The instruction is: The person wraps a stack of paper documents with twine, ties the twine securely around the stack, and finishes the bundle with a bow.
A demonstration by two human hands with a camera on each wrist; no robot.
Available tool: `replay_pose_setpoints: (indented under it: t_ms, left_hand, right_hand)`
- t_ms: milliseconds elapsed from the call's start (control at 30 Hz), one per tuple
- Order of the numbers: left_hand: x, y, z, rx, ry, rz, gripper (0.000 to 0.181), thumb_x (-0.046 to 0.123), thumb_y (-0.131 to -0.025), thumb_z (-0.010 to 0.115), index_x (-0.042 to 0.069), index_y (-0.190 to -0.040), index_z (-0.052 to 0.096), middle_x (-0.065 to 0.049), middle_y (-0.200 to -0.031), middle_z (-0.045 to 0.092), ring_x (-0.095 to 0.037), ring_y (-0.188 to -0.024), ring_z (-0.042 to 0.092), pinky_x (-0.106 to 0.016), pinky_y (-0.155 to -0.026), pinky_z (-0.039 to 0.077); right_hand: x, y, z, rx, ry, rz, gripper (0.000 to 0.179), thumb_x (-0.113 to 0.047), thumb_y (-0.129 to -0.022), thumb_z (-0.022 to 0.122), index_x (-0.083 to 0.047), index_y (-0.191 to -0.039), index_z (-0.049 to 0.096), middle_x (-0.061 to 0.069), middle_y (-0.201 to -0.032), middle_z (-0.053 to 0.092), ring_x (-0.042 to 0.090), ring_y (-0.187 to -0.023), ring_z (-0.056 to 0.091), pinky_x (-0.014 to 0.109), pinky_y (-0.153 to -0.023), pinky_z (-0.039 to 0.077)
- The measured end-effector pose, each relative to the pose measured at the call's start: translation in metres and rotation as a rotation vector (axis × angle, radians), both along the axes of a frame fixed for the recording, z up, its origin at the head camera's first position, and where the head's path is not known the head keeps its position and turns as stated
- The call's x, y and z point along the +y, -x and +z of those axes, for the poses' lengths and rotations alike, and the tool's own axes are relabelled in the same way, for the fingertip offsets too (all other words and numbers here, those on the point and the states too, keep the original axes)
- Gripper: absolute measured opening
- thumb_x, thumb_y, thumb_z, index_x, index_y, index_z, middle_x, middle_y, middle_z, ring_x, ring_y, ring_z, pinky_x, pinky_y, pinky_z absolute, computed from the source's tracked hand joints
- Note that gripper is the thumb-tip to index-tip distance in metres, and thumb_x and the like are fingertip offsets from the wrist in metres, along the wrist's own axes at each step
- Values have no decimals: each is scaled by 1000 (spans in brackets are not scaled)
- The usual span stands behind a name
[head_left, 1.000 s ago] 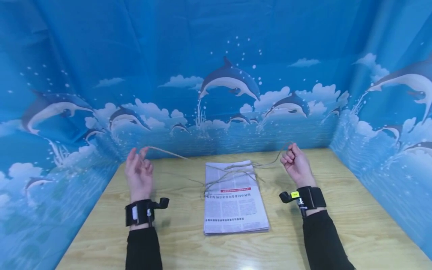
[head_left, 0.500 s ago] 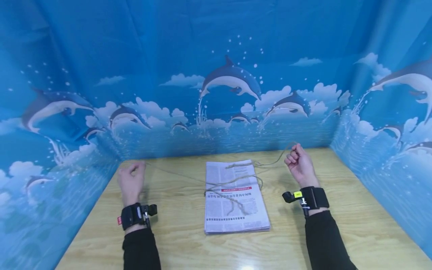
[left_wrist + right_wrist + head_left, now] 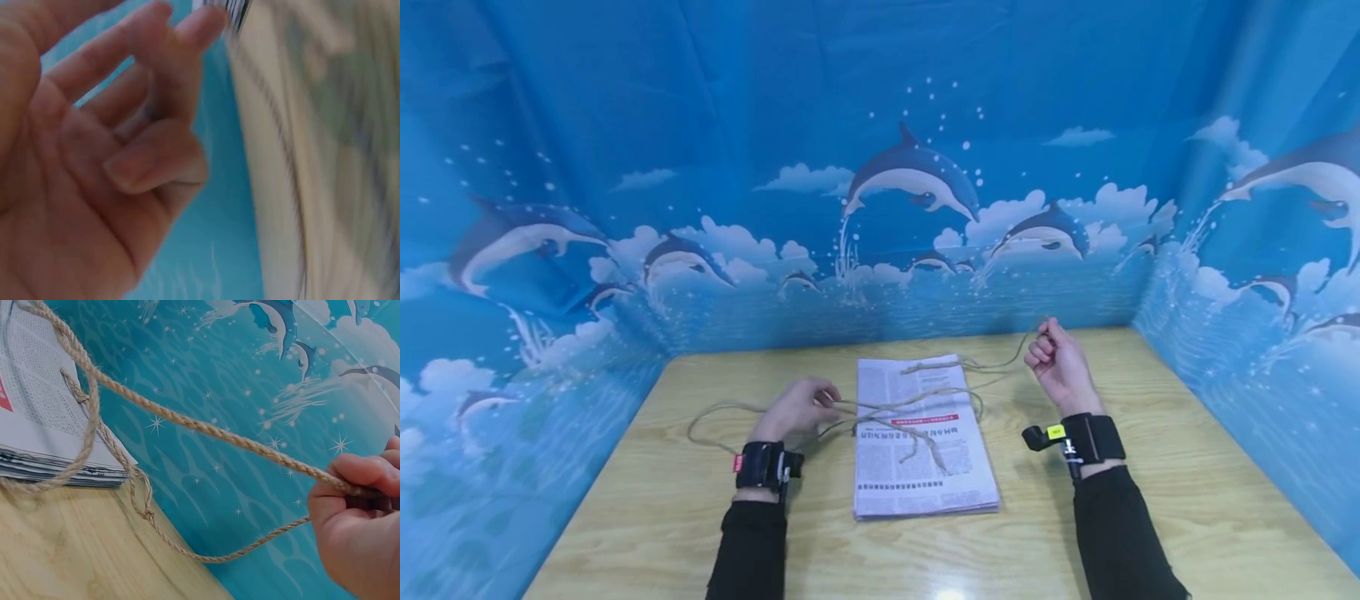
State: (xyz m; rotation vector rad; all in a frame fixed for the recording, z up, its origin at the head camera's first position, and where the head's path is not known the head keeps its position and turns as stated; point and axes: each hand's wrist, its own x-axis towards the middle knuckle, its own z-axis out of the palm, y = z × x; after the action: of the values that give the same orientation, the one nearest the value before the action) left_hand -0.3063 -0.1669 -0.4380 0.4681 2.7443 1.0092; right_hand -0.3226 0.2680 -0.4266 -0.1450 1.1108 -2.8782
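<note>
Twine (image 3: 910,404), head view: several strands cross the top of a newspaper stack (image 3: 883,458), which lies flat on the wooden table (image 3: 820,542) between two hands set well apart. The right hand (image 3: 1060,367), to the right of the stack's far end, is curled round one length; the left hand (image 3: 801,407) bends over strands beside the stack's left edge, though whether it pinches one cannot be told. A slack loop (image 3: 690,427) bows out to the left of the left wrist. The right-hand length is probably best held steady while the left gathers one strand at a time, close to the stack, with the loop clear of the wrist.

Left wrist view: fingers (image 3: 159,156) partly bent, palm showing; blur hides whether anything lies between their tips. A light, unhurried pinch would likely give surer control.

Right wrist view: hand clamped on the twine; one strand runs nearly straight to the stack, another sags beneath it and bears what looks like a small knot (image 3: 149,515). Even, gentle tension should suit, since a hard pull could drag the stack askew.
</note>
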Motion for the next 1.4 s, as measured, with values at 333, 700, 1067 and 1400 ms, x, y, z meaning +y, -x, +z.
replay_pose_setpoints:
  t_ms: [333,700,1067,1400]
  left_hand:
    - [-11,2,-10,49,-3,225,17,20,-95,63,5,-95,72,-11,-81,67,-17,-66,58,-30,-57,44]
    - [-80,-7,-13,258,-170,858,44,7,-93,39,-7,-133,53,-29,-121,62,-44,-116,56,-54,-97,44]
    - [-36,1,-1,88,-28,353,44,21,-100,53,1,-139,48,-25,-135,53,-43,-122,52,-56,-100,44]
    - [27,3,-10,89,34,58,26,21,-94,65,10,-118,63,-13,-123,65,-31,-116,60,-50,-96,48]
  right_hand:
    - [-3,0,-2,-22,-41,-7,35,-33,-106,34,-13,-87,55,-4,-61,27,13,-61,14,25,-61,16]
    - [22,-12,13,103,-47,-266,27,-35,-104,39,-22,-128,39,-3,-64,31,15,-60,8,25,-53,14]
    - [28,-11,-8,-195,-984,-186,55,-34,-107,31,4,-147,34,16,-109,63,22,-98,59,34,-86,51]
    - [-6,-10,-6,104,-1686,-211,29,-28,-98,57,1,-104,57,14,-86,61,26,-76,57,32,-64,43]
